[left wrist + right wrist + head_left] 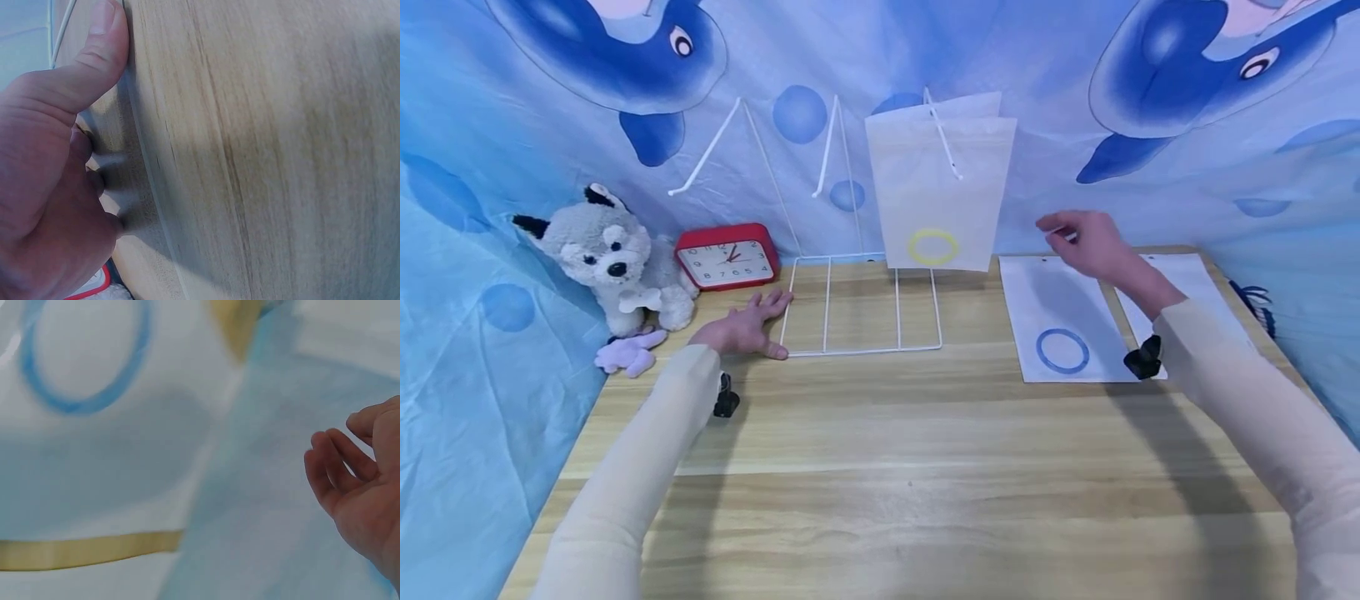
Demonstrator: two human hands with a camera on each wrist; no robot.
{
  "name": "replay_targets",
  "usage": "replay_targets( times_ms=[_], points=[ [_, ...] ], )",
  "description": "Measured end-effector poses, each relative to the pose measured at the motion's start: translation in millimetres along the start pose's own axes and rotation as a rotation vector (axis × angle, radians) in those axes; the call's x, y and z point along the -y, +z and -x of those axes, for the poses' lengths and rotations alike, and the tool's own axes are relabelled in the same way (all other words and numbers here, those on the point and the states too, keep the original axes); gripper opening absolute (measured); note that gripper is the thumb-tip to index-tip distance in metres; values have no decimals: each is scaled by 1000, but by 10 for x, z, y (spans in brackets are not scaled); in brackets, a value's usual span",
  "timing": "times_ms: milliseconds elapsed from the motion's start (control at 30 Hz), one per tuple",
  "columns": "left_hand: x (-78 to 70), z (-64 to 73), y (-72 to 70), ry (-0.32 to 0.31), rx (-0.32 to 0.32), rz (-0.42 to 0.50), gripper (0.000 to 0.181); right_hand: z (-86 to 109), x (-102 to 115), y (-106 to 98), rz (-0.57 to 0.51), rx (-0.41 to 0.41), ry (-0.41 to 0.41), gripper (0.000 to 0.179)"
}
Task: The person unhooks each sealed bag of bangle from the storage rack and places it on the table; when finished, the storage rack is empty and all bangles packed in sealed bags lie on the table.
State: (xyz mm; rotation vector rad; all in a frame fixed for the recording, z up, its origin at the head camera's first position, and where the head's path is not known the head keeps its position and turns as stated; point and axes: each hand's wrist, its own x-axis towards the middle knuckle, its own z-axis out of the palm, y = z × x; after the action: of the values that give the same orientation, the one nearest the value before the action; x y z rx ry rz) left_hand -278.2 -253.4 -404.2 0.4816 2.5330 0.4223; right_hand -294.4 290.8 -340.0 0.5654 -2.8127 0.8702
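My left hand rests with spread fingers at the left side of a white wire rack; in the left wrist view its thumb lies near the wire. Two slanting arms of the rack are bare. From its right arm hang white sheets, the front one marked with a yellow ring. My right hand hovers right of these sheets, fingers loosely bent, holding nothing. Below it lies a white sheet with a blue ring. Another white sheet lies further right, partly behind my forearm.
On the left stand a red alarm clock and a grey plush dog, with a small lilac plush toy in front. A blue patterned curtain backs the wooden table. Dark cords show past the right edge.
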Motion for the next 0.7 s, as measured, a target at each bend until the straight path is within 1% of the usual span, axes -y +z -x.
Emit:
replay_targets(
  times_ms=[100,200,267,333,400,500,633,700],
  points=[
    [-3,-3,-6,9,-2,-2,111,1,315,-173,-85,-45,-11,32],
    [-4,-8,-10,17,-4,10,112,-41,596,-327,-190,-90,-33,37],
    [4,12,-25,18,-5,19,111,-102,757,-398,-265,-105,-40,40],
    [8,25,-34,18,-6,26,112,-182,882,-454,-326,-98,-40,44],
    [9,29,-36,18,-1,29,112,-271,976,-492,-385,-77,-20,48],
    [14,18,-24,18,6,18,112,-399,1066,-529,-457,-39,30,50],
    [14,8,-6,20,0,2,112,-522,1142,-550,-518,-15,96,47],
    [10,15,0,22,-4,2,112,-560,1175,-544,-574,-12,114,45]
  ],
)
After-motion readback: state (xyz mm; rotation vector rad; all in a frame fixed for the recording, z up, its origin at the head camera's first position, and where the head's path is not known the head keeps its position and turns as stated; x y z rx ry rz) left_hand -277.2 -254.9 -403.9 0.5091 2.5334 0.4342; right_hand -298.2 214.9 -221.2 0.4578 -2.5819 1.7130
